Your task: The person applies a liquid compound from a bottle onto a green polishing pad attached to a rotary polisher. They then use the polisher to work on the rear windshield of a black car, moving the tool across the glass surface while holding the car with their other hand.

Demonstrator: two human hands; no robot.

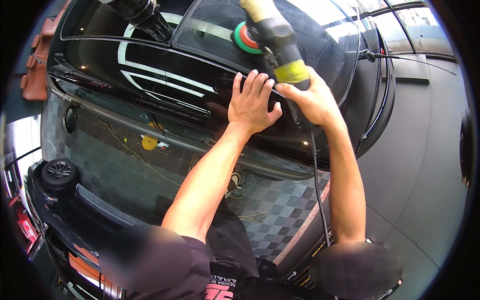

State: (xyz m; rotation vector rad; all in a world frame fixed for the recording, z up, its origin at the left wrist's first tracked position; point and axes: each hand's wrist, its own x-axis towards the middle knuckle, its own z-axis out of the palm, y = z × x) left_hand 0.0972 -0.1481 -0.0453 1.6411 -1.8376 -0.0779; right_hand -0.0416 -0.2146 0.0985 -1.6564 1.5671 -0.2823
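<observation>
A polisher (280, 42) with a black and pale body and a yellow-green band is in my right hand (317, 102), whose fingers wrap round its rear end. At its head is a round green and red pad (246, 38), over the glossy dark roof panel of a black car (175, 80); I cannot tell whether it touches. Whitish haze and streaks mark the panel around the tool. My left hand (254, 104) lies palm down on the roof beside the polisher's rear end, holding nothing, fingers stretched and thumb out to the right.
The polisher's black cord (317, 185) runs down past my right forearm. A black cylindrical object (145, 20) stands over the roof at upper left. Another dark car with a wheel (60, 173) is at lower left. A thin yellow cord (135, 154) trails near a yellow disc (149, 143).
</observation>
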